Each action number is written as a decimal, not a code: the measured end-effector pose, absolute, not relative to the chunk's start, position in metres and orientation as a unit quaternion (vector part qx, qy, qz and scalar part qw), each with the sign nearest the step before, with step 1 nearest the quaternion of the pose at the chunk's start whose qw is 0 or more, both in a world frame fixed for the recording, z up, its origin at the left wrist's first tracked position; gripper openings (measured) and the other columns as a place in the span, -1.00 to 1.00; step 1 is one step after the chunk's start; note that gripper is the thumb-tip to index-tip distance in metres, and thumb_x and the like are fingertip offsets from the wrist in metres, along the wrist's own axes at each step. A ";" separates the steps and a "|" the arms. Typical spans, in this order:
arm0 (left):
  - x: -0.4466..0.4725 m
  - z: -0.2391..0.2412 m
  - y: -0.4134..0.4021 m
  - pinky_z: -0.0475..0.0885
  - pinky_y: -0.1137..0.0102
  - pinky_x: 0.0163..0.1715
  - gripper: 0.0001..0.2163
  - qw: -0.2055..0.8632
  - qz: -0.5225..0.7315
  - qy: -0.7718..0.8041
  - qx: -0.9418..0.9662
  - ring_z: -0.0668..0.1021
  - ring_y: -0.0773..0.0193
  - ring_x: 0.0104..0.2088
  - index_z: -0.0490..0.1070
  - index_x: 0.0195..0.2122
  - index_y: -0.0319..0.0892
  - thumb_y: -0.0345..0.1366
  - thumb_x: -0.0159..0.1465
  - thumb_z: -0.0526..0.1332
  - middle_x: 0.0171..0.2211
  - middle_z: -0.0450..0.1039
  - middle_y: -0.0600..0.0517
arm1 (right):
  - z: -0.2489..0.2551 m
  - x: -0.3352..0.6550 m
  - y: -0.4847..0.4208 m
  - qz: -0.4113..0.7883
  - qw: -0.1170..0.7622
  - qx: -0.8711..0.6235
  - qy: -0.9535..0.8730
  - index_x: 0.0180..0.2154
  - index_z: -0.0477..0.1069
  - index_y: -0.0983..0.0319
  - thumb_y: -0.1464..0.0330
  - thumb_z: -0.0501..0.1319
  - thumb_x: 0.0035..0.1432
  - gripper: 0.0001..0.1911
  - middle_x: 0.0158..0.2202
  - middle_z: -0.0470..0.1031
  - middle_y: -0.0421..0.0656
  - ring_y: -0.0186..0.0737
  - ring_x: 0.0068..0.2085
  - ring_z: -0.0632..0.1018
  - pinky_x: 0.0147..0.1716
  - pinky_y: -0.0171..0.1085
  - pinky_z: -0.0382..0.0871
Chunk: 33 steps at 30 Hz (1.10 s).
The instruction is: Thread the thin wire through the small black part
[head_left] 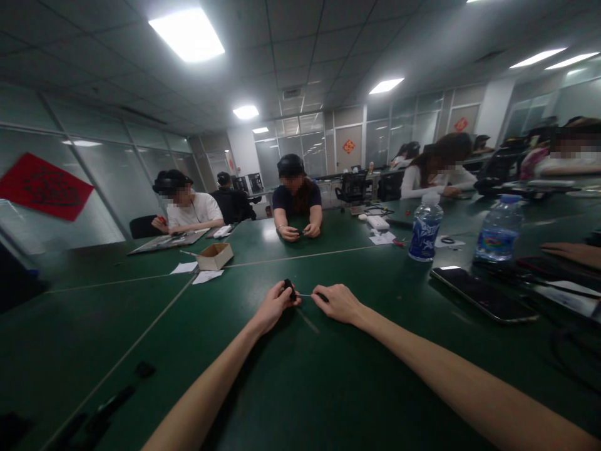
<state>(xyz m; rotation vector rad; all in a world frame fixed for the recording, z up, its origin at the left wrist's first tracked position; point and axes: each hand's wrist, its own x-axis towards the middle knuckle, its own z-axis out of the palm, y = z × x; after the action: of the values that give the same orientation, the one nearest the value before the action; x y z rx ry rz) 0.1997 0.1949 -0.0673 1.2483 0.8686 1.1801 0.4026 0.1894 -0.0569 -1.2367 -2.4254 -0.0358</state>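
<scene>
Just above the green table, my left hand (274, 305) is closed on a small black part (290, 289), held up between thumb and fingers. My right hand (339, 303) is wrapped round the dark handle of a screwdriver (305, 295). Its thin metal shaft points left, and the tip meets or lies right by the black part; whether it touches is too small to tell. My fingers cover most of the handle and some of the black part.
A cardboard box (215, 256) and papers lie ahead to the left. Rightward are a phone (483, 293), two water bottles (425, 228) and cables. Blurred dark objects (110, 404) lie at the near left. A person (297, 197) sits opposite, both hands on the table.
</scene>
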 end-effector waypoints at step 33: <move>0.200 -0.067 0.191 0.40 0.40 -0.34 -0.68 0.553 0.472 0.373 0.576 0.47 0.33 -0.43 0.31 -0.28 -0.25 -0.09 0.11 0.26 -0.40 0.37 0.03 | -0.046 0.404 0.184 -0.009 0.152 -0.462 -0.874 -0.18 0.42 0.21 0.19 -0.05 0.28 -0.65 -0.39 0.55 -0.11 -0.22 -0.39 0.55 -0.39 -0.35 0.27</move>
<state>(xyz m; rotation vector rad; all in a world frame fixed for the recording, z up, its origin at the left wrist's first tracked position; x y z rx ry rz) 0.1998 0.1913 -0.0668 1.3623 0.8817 1.1168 0.4035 0.1839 -0.0456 -1.3256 -2.5072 -0.0272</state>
